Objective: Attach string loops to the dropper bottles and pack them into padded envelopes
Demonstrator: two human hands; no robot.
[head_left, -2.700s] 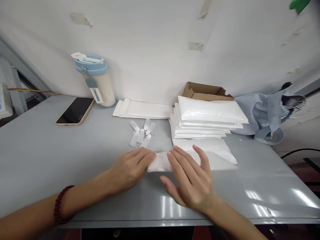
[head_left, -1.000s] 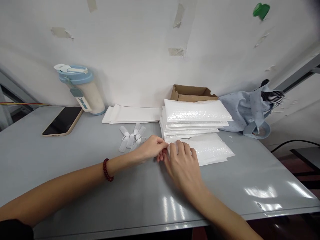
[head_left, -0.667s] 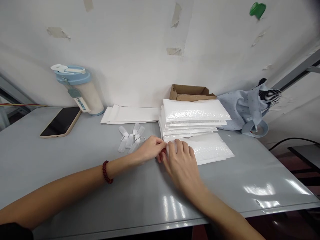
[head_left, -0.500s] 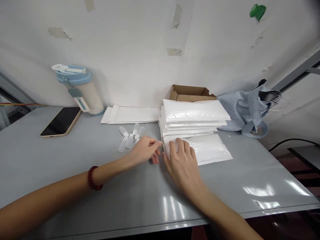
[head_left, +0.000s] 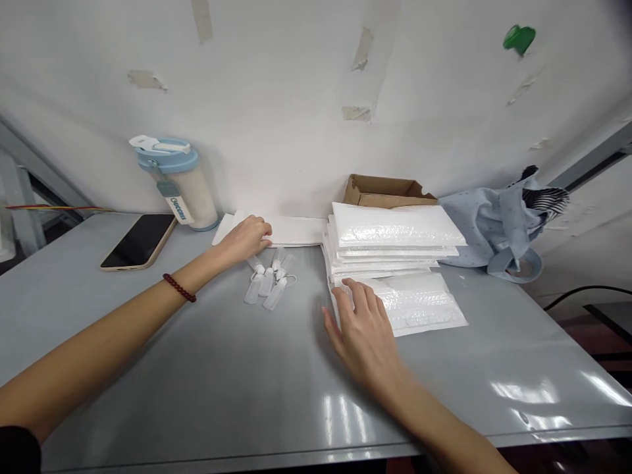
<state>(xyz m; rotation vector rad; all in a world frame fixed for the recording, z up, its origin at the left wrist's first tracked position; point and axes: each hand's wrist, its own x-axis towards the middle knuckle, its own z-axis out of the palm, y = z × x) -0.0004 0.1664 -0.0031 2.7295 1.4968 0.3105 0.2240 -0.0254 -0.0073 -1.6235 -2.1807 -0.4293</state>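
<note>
My left hand (head_left: 244,237) is over the flat white mailers (head_left: 301,230) lying along the wall, its fingers curled at their near edge; its fingertips are partly hidden. Just in front of it lies a small cluster of clear plastic dropper bottles (head_left: 266,282) with white tops. My right hand (head_left: 368,322) lies open, fingers spread and a little bent, on the left end of a white bubble mailer (head_left: 427,303) at the front of the pile. Behind it rises a stack of puffy white bubble mailers (head_left: 395,227).
A phone (head_left: 139,242) and a blue-lidded bottle (head_left: 182,187) stand at the left. Behind the stack sits an open cardboard box (head_left: 390,192). Light blue cloth (head_left: 478,220) and a roll of tape (head_left: 516,266) lie at the right, near the grey table's (head_left: 197,388) edge.
My left hand has moved away from the front mailer, back and left, over the dropper bottles to the flat mailers. My right hand has stayed on the front mailer. The view has shifted slightly.
</note>
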